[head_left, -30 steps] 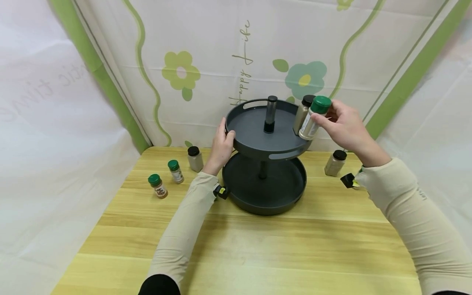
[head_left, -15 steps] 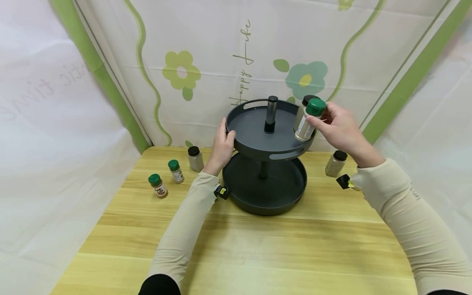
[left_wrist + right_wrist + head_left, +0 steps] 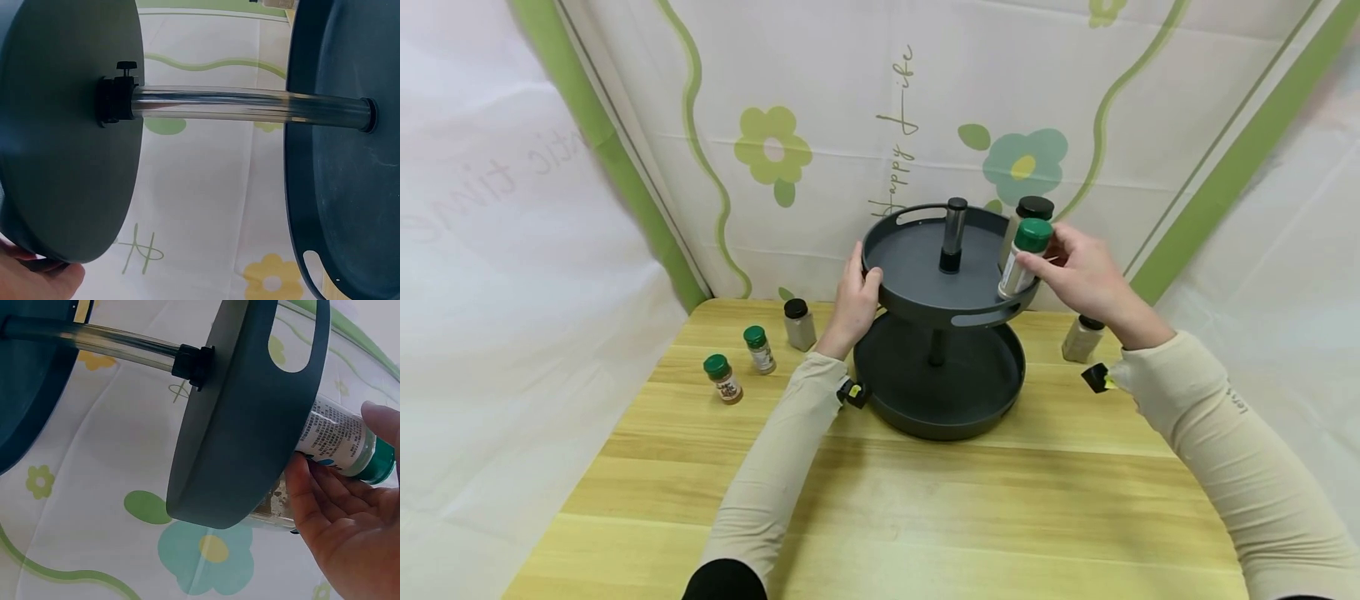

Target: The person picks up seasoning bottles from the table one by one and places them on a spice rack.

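Observation:
A dark grey two-tier round tray stand [image 3: 936, 300] stands on the table. My left hand [image 3: 853, 304] holds the left side of its upper tier, thumb near the rim and fingers along the outer wall. With my right hand [image 3: 1086, 279] I grip a green-capped spice jar [image 3: 1021, 265], thumb on the near side. It tilts slightly at the upper tier's right edge, its base inside the rim. Right behind it is a black-capped spice jar [image 3: 1034, 208], partly hidden. In the right wrist view, the tier's wall hides the base of the green-capped jar [image 3: 331, 432].
On the table's left stand two green-capped spice jars [image 3: 726, 385] and a black-capped one [image 3: 800, 329]. Another black-capped jar [image 3: 1081, 342] stands right of the stand, below my right wrist. A central post [image 3: 952, 237] rises from the upper tier. A printed curtain hangs behind.
My right hand has brought the green-capped jar left and down, in front of the black-capped jar on the upper tier. My left hand stays at the rim.

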A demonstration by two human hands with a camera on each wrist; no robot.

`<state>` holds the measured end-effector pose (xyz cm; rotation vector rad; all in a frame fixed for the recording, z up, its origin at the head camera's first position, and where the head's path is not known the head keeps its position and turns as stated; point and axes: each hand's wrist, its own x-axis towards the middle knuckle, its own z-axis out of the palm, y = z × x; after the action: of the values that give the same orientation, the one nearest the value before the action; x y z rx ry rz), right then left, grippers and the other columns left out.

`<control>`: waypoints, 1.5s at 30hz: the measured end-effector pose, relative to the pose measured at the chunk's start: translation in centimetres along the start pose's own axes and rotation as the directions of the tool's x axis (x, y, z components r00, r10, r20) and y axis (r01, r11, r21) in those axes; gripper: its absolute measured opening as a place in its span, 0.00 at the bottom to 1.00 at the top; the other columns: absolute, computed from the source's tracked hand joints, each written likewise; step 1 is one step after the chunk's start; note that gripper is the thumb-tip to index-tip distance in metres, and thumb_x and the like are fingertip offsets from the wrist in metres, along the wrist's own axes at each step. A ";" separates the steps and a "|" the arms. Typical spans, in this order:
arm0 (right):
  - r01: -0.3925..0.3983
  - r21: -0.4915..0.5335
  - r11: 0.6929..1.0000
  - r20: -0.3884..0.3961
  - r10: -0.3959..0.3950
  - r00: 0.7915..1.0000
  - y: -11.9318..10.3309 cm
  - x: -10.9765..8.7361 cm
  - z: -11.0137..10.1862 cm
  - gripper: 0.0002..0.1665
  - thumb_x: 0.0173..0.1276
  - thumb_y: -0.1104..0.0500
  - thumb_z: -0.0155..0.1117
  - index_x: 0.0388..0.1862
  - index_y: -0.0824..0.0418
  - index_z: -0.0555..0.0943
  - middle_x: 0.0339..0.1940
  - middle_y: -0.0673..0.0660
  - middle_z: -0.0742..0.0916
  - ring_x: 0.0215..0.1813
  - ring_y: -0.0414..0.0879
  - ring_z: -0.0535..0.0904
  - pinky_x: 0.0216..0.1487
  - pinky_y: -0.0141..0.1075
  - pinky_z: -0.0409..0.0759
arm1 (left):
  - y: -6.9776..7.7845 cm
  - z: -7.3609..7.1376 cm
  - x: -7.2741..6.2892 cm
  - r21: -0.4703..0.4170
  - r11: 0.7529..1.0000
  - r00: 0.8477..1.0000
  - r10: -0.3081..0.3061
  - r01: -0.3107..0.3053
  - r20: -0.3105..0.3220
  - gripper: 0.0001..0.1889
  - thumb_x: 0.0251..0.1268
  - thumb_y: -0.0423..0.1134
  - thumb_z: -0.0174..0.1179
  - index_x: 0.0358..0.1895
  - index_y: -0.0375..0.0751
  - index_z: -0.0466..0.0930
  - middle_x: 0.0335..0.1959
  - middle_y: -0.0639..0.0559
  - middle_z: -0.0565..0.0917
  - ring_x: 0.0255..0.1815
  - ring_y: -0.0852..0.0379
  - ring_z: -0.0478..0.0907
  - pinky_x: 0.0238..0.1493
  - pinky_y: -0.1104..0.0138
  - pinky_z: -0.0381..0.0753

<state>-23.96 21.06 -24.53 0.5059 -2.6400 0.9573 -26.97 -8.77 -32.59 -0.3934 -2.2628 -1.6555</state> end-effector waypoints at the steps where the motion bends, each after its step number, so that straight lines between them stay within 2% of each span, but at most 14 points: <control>1: -0.001 0.000 1.000 0.003 0.001 1.000 0.0 0.0 0.1 0.27 0.68 0.42 0.58 0.50 0.64 0.75 0.39 0.60 0.82 0.39 0.49 0.77 0.33 0.30 0.72 | 0.0 0.0 0.0 0.002 1.000 1.000 0.002 -0.002 0.000 0.32 0.72 0.39 0.38 0.76 0.38 0.39 0.75 0.40 0.45 0.74 0.53 0.44 0.71 0.61 0.49; 8: -0.013 -0.005 1.000 0.023 0.014 1.000 0.3 0.0 0.3 0.27 0.67 0.41 0.59 0.50 0.63 0.75 0.39 0.60 0.83 0.39 0.49 0.77 0.34 0.31 0.72 | 0.0 0.0 0.0 0.017 1.000 1.000 -0.009 0.009 0.000 0.32 0.73 0.40 0.39 0.76 0.39 0.39 0.76 0.42 0.45 0.75 0.54 0.43 0.71 0.62 0.48; 15: -0.034 -0.019 0.999 0.058 0.035 0.998 0.3 -0.2 0.4 0.26 0.66 0.39 0.58 0.46 0.60 0.75 0.38 0.58 0.82 0.39 0.48 0.77 0.37 0.38 0.72 | 0.1 -0.1 -0.1 0.025 1.000 1.000 -0.011 0.011 0.002 0.32 0.73 0.41 0.39 0.76 0.40 0.39 0.76 0.43 0.45 0.75 0.54 0.43 0.71 0.62 0.48; 26: -0.053 0.029 0.998 0.071 0.051 0.996 0.5 -0.4 0.3 0.26 0.66 0.40 0.59 0.49 0.61 0.75 0.40 0.58 0.82 0.39 0.51 0.76 0.33 0.31 0.72 | 0.3 -0.1 -0.3 0.035 0.999 1.000 -0.013 0.012 0.010 0.33 0.74 0.42 0.39 0.76 0.41 0.38 0.76 0.43 0.45 0.75 0.55 0.43 0.71 0.61 0.48; 29: -0.069 0.034 0.997 0.072 0.066 0.995 0.5 -0.5 0.1 0.27 0.66 0.40 0.59 0.50 0.61 0.75 0.42 0.59 0.82 0.41 0.49 0.77 0.36 0.31 0.72 | 0.3 0.0 -0.3 0.037 0.999 1.000 -0.004 0.004 0.003 0.33 0.74 0.41 0.40 0.76 0.39 0.39 0.76 0.42 0.46 0.75 0.54 0.44 0.71 0.61 0.48; 35: -0.073 0.078 0.994 0.081 0.067 0.994 0.8 -0.7 -0.3 0.31 0.65 0.41 0.61 0.58 0.61 0.73 0.49 0.58 0.80 0.49 0.49 0.77 0.44 0.28 0.73 | 0.6 -0.1 -0.5 0.042 0.999 1.000 -0.007 0.007 0.000 0.33 0.73 0.44 0.41 0.76 0.38 0.41 0.75 0.42 0.47 0.74 0.52 0.46 0.70 0.60 0.51; 40: -0.064 0.111 0.992 0.061 0.058 0.996 1.7 -1.5 -1.0 0.32 0.66 0.44 0.62 0.61 0.62 0.71 0.53 0.58 0.79 0.49 0.41 0.76 0.45 0.21 0.72 | 0.5 -0.1 -0.5 0.021 1.000 1.000 -0.015 0.015 -0.008 0.32 0.75 0.48 0.39 0.75 0.39 0.43 0.75 0.43 0.49 0.73 0.49 0.50 0.69 0.59 0.57; 45: -0.076 0.101 0.992 0.038 0.072 0.997 3.4 -2.6 -1.7 0.32 0.68 0.46 0.60 0.64 0.63 0.70 0.55 0.61 0.79 0.46 0.29 0.74 0.43 0.17 0.71 | 0.4 -0.2 0.0 -0.013 1.000 0.999 -0.012 0.011 -0.032 0.30 0.76 0.46 0.38 0.75 0.37 0.46 0.74 0.41 0.52 0.71 0.48 0.55 0.67 0.60 0.60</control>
<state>-22.79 25.22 -26.12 0.4542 -2.6672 1.1202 -26.80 -8.87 -32.22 -0.3555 -2.2365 -1.6713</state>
